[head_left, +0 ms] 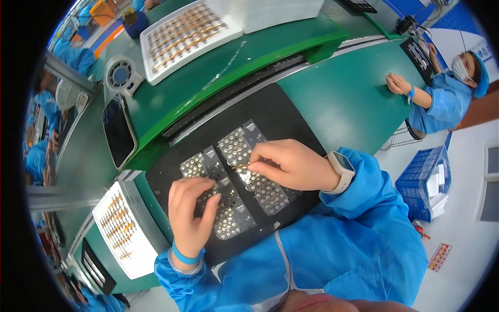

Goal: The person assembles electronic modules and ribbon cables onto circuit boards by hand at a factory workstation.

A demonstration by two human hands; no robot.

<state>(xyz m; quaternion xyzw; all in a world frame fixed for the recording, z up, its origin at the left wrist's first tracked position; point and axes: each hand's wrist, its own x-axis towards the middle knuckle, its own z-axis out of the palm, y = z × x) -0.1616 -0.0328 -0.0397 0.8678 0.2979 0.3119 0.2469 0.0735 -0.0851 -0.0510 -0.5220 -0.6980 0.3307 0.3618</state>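
Two dark panels with rows of round silvery discs lie on a black mat in front of me, the left panel [227, 221] and the right panel [237, 145]. My right hand [291, 164] is over the right panel, thumb and forefinger pinched on a thin golden-brown strip [241, 166]. The strip points left across the gap between the panels; its exact kind is too small to make out. Above the left panel rests my left hand [189, 208], fingers curved, thumb apart from the forefinger, nothing visible between them. It hides part of that panel.
A white tray [150, 78] of brown-orange parts stands on the raised green shelf; another white tray [143, 260] is at lower left. A phone [118, 130] and small fan [122, 74] are to the left. A co-worker [442, 99] sits at right, above a blue crate [413, 192].
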